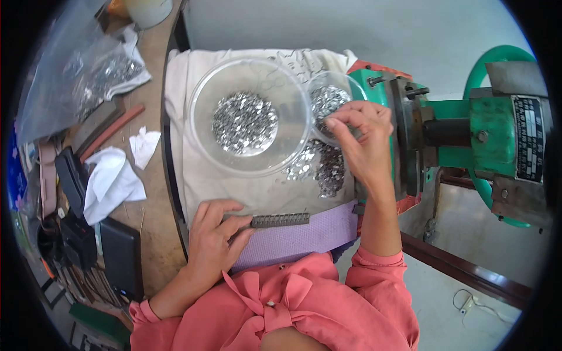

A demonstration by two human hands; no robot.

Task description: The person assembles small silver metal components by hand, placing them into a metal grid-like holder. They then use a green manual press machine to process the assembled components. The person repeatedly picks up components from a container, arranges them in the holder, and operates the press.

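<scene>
My left hand (218, 237) is at the front edge of the cloth, its thumb and fingers closed on the left end of a short dark metal bar (281, 220) with a row of slots. My right hand (369, 146) hangs over the near right rim of a small clear tub (362, 88), thumb and fingertips pinched together. Whatever they hold is too small to make out. Small shiny metal pieces (329, 100) lie inside that tub. To its left stands a larger clear round tub (202, 143), with many similar pieces (243, 123) on its bottom. Loose pieces (329, 172) are heaped between the tubs and me.
A green machine (451, 131) with a handwheel (477, 73) stands at the right. On the wooden table (155, 216) at the left lie white cloths (111, 184), a black box (121, 257), a plastic bag (64, 76) and tools. Purple matting (304, 237) lines the near edge.
</scene>
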